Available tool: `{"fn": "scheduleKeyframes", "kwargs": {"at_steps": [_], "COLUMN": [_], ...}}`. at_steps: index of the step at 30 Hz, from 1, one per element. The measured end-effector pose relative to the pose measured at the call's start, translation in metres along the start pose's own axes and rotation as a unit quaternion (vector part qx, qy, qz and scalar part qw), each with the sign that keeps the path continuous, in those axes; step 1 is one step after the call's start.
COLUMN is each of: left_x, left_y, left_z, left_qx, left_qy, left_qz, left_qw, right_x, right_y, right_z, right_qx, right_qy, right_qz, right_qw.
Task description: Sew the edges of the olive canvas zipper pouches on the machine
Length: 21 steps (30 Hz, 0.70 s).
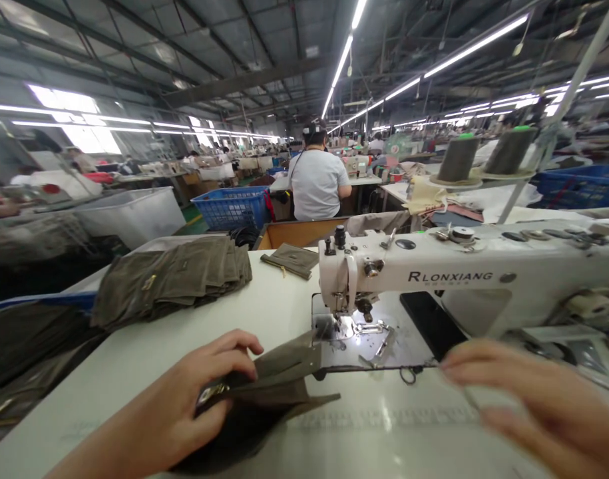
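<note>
My left hand is closed on an olive-green fabric piece with a brass-coloured zipper pull beside the fingers. The piece hangs partly folded over the table, and its far corner reaches the metal plate at the needle area of the white sewing machine. On the right, my right hand is blurred by motion, its thumb and fingers apart, and no held object can be made out. It is nearest to the close end of a black phone-like slab lying under the machine arm.
A stack of olive fabric pieces lies at the left, with a single piece behind the machine head. Small metal parts rest on the machine plate. Thread cones stand behind. A person sits ahead beside a blue crate.
</note>
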<state>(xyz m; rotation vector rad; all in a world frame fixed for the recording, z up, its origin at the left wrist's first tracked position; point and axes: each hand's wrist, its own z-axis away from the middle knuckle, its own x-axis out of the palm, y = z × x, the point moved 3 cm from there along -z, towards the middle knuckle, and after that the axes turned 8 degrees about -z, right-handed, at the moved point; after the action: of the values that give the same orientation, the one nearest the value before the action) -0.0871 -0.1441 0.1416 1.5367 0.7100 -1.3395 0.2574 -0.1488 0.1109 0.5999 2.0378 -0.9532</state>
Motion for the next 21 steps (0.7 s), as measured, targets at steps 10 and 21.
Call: {"fn": "scheduleKeyframes", "kwargs": {"at_steps": [10,21], "left_x": [0.013,0.032], "left_y": [0.010,0.014], "left_z": [0.029,0.017], "left_qx": [0.035,0.000], "left_qy": [-0.066,-0.078], "left_qz": [0.007,0.093], "left_qw": [0.997,0.993], "right_x": [0.068,0.084], "right_y": [-0.112,-0.106], "right_z": [-0.055,-0.036], "right_qx": [-0.109,0.028], "right_qy": [-0.200,-0.188], "right_qz": [-0.421,-0.376], "right_qw": [0.878,0.907]}}
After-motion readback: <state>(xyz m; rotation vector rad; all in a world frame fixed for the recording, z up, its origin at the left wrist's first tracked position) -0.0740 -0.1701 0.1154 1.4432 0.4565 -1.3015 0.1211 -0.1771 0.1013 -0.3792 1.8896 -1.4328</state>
